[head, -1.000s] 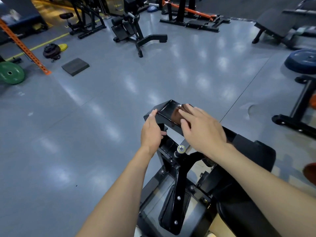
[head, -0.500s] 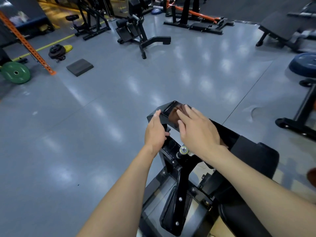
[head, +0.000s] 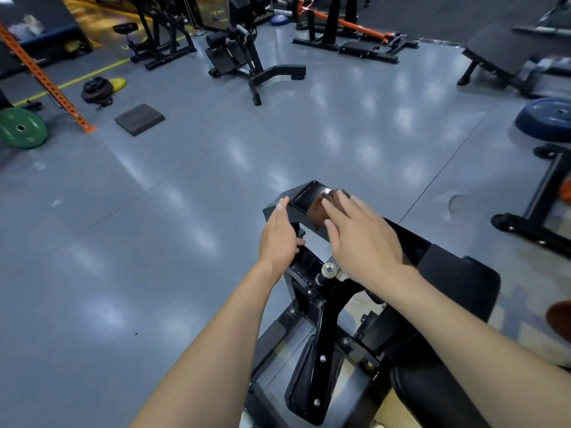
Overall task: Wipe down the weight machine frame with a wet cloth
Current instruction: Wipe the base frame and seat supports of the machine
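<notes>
Frame: glossy black top plate (head: 312, 196) of the weight machine (head: 324, 329) is presented at centre, above the upright post and beside a black pad (head: 457, 282) on the right.
Left hand (head: 279, 234): laid against the plate's left edge, fingers extended along it, thumb hooked toward the post; judged to be steadying the part. Nothing is gripped.
Right hand (head: 361, 239): spread flat, palm down, over the plate's right half, fingers straight and slightly blurred, so a wiping pass is judged to be under way.
Cloth: not seen; if one is in use, it is hidden beneath the right palm. Only a brownish reflection of the fingers is shown in the gloss.
Bolt (head: 328, 269): silver head is exposed just below the hands, on the post.
Containers: none is shown; no bucket or basin for wetting is visible.
Floor (head: 185, 211): grey, glossy; a green plate (head: 21, 128), a blue plate (head: 547, 118) and a dark mat (head: 139, 118) are left well apart from the machine.
</notes>
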A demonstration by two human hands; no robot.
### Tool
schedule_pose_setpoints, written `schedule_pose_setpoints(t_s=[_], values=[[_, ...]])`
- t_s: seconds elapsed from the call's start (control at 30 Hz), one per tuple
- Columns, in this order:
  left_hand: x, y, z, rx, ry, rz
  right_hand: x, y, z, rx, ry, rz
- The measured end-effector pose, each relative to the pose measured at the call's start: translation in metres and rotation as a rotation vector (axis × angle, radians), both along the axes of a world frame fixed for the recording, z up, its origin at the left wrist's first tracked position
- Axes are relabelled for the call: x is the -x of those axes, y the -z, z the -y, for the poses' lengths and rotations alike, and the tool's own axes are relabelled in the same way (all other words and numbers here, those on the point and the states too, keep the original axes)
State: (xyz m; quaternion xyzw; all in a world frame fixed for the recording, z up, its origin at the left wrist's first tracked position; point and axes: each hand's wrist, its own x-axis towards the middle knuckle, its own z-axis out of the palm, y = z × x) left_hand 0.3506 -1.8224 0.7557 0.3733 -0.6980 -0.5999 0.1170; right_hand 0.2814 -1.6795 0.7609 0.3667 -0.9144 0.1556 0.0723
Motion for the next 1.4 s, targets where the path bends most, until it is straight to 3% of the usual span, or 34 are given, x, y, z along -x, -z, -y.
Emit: schedule_pose_setpoints(t_s=[0.17,0.47,0.83,1.17,1.4], values=[[0.001,0.003,0.002,-0.005,-0.033,0.009,0.017,-0.011,0.040,-0.065,-0.210,0.108],[0.002,0.002,0.003,-0.009,-0.027,0.057,0.010,-0.018,-0.046,-0.059,0.000,0.213],[0.005,0.007,0.004,0.006,-0.041,0.007,0.036,-0.021,0.052,-0.051,-0.179,0.213],[0.007,0.010,-0.001,0.041,-0.083,0.022,0.051,-0.013,-0.064,-0.058,-0.331,0.310],[0.007,0.008,0.006,-0.017,-0.061,0.009,0.051,-0.021,-0.002,-0.060,-0.268,0.227]])
